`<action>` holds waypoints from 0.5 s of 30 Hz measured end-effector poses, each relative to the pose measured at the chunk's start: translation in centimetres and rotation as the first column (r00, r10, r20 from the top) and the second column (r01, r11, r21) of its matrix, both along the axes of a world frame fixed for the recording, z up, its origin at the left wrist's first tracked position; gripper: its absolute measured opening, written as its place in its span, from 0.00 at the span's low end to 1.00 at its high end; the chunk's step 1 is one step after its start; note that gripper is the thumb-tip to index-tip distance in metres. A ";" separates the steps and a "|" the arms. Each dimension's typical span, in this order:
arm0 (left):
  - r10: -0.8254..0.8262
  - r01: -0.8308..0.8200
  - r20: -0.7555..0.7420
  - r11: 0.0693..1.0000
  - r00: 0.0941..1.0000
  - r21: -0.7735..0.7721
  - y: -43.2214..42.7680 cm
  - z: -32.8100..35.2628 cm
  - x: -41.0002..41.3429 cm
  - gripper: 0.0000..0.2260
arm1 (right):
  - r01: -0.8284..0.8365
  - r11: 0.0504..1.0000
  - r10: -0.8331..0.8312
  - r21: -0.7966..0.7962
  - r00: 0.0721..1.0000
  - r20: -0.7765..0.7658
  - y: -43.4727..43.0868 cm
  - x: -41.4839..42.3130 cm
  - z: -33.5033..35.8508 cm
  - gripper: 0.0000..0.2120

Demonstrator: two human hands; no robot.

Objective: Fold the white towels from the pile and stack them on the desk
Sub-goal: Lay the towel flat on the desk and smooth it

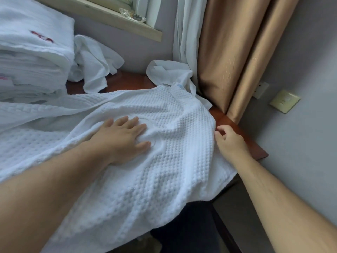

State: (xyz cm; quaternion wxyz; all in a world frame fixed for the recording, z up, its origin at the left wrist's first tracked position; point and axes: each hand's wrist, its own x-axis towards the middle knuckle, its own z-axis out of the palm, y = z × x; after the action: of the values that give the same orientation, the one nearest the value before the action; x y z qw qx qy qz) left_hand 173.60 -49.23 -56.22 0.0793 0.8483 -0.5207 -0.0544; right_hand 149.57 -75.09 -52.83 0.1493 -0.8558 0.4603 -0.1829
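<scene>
A white waffle-weave towel (164,170) lies spread over the reddish-brown desk (246,141) and hangs off its front edge. My left hand (124,136) rests flat on the towel's middle, fingers straight and spread. My right hand (229,141) is at the towel's right edge, its fingers curled and its fingertips touching the fabric; whether it pinches the edge is not plain. A stack of folded white towels (31,57) with red stitching stands at the far left. Loose crumpled white towels (93,61) lie behind it, and another (167,72) sits near the curtain.
Tan curtains (237,52) and a white sheer hang at the desk's back right corner. A wooden window sill (102,17) with a clear glass object (133,14) runs along the wall. A wall switch (284,101) is at the right.
</scene>
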 end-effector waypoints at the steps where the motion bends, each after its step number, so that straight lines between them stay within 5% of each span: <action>1: 0.004 -0.004 -0.003 1.000 1.000 -0.003 0.0 0.0 0.0 0.44 | 0.025 0.999 -0.024 0.042 0.999 -0.029 -0.1 -0.2 0.6 0.27; 4: 0.007 -0.007 0.002 1.000 1.000 -0.014 0.0 -0.1 -0.1 0.44 | 0.061 0.942 -0.077 0.330 0.996 0.034 -0.5 -0.4 2.4 0.38; 7: 0.001 -0.001 0.002 1.000 1.000 -0.019 0.1 -0.2 -0.2 0.43 | 0.003 0.730 -0.153 0.683 0.975 0.160 -0.9 -0.3 4.1 0.36; 15: -0.009 0.009 0.000 0.999 1.000 -0.036 0.3 -0.1 -0.2 0.42 | -0.160 0.596 -0.244 0.787 0.898 0.367 -0.3 2.9 3.2 0.22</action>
State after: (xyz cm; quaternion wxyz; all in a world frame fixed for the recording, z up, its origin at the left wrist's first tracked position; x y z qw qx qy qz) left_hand 173.38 -48.97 -56.31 0.0943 0.8443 -0.5255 -0.0454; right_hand 152.49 -75.34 -49.63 0.6123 -0.6205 0.4672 -0.1476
